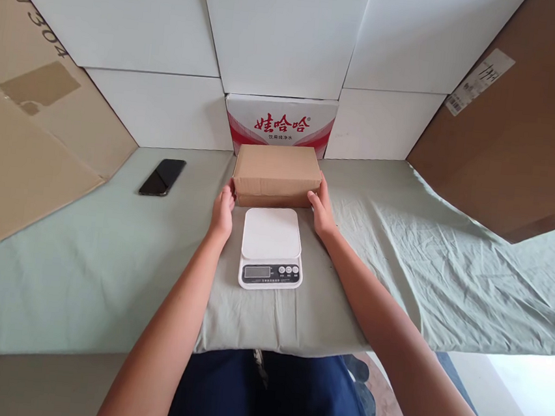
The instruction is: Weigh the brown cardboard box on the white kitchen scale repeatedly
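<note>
Cardboard box (pixel 279 165): small, plain brown, looks closed up. It's just behind the scale, lined up square with it, between the person's hands. Can't tell from where I'm standing if it's resting on the cloth or lifted a touch.

Left hand (pixel 223 209): fingers up against the box's left end, near the front corner.

Right hand (pixel 323 211): mirrors that on the other end, thumb on the front face, fingers going round the side where I lose them.

Grip: hands set about as wide apart as the box is long, holding it between them. My guess is the end-to-end hold keeps it level, and the forearms pass either side of the scale so nothing gets bumped.

Kitchen scale (pixel 272 237): white, flat on the green tablecloth (pixel 80 261), nothing on its plate. Buttons and display face the person, probably so they're easy to reach and read. Display looks blank to me.

Water carton (pixel 280 123): red Chinese lettering, standing behind the box, which hides its lower part.

Smartphone (pixel 162 177): black, lying flat off to the left, well apart, likely just parked out of the way.
</note>
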A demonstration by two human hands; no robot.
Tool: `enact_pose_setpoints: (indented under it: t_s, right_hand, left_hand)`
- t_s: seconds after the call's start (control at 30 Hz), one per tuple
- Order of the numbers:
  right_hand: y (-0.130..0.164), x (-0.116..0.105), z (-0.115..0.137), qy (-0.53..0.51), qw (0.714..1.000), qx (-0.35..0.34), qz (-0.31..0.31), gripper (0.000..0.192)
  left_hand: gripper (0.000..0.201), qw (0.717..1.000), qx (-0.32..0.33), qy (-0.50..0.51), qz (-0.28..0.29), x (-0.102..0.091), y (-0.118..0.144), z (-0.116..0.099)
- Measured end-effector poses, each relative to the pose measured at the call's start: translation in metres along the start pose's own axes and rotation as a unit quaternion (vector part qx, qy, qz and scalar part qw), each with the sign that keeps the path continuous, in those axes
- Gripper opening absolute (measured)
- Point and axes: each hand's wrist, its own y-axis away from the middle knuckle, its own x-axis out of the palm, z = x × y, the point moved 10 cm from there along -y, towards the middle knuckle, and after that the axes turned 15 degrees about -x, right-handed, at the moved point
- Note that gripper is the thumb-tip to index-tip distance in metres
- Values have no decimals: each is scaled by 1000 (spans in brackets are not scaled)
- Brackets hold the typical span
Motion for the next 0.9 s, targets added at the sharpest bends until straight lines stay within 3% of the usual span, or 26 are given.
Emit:
enact_pose_setpoints:
  t_s: [0.33, 0.6, 0.7, 0.8, 0.9]
  right_hand:
    - [-2, 1, 2, 38, 999, -13, 19, 87]
    - [-3, 4, -4, 46, 998, -30, 38, 96]
    - [-2, 7, 6, 73, 993, -74, 50, 100]
    - [-1, 11, 27, 100, 984, -136, 59, 104]
    - [4, 14, 51, 104, 977, -174, 63, 104]
  left_hand:
    - [77, 998, 35, -7, 51, 11, 2, -5]
    - [71, 999, 25, 5, 39, 8, 1, -2]
    - [71, 1000, 20, 10, 8, 2, 1, -3]
    - [68, 998, 65, 0, 6, 0, 13, -23]
    - [68, 990, 138, -27, 21, 0, 46, -54]
